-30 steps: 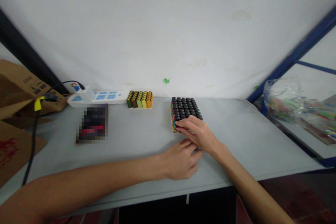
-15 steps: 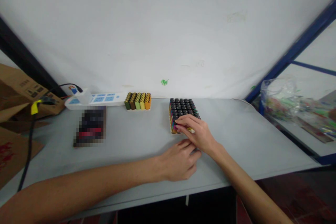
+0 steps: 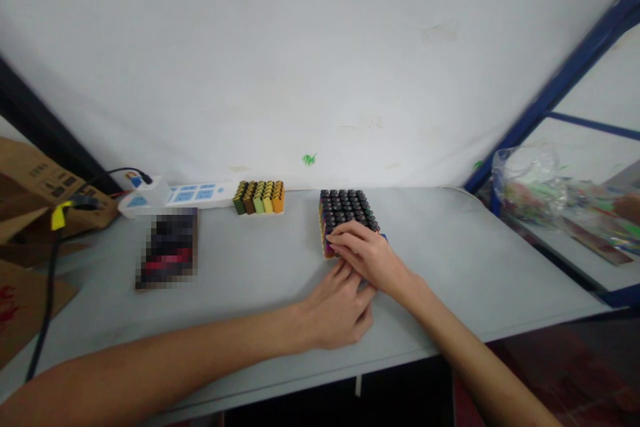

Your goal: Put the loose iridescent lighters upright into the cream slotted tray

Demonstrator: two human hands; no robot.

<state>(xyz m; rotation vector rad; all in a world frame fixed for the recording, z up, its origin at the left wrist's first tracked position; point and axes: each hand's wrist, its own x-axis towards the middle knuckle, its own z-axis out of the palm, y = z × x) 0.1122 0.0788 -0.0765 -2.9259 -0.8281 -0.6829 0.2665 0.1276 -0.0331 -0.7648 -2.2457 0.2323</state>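
A tray of lighters with black tops [image 3: 344, 205] stands on the table in front of me, their coloured bodies showing at its left side. Over the tray's front rows, my right hand [image 3: 367, 253] has its fingers pinched together near the front left corner. Whatever lies between those fingertips is hidden. My left hand [image 3: 340, 307] rests lower, against the right hand, with its fingers bent toward the tray's front edge. Its fingertips are partly covered, and I cannot make out what they hold.
A smaller block of gold-topped lighters [image 3: 259, 199] stands by the wall, beside a white power strip [image 3: 200, 195]. A blurred dark packet [image 3: 169, 247] lies at left. Cardboard boxes [image 3: 40, 180] and a black cable [image 3: 47, 307] flank it; plastic bags [image 3: 530, 180] are at right.
My right hand has shifted slightly left over the tray's front, and my left fingers have moved up under it. The yellowish-white piece seen below the right hand is now hidden. The view has tilted slightly.
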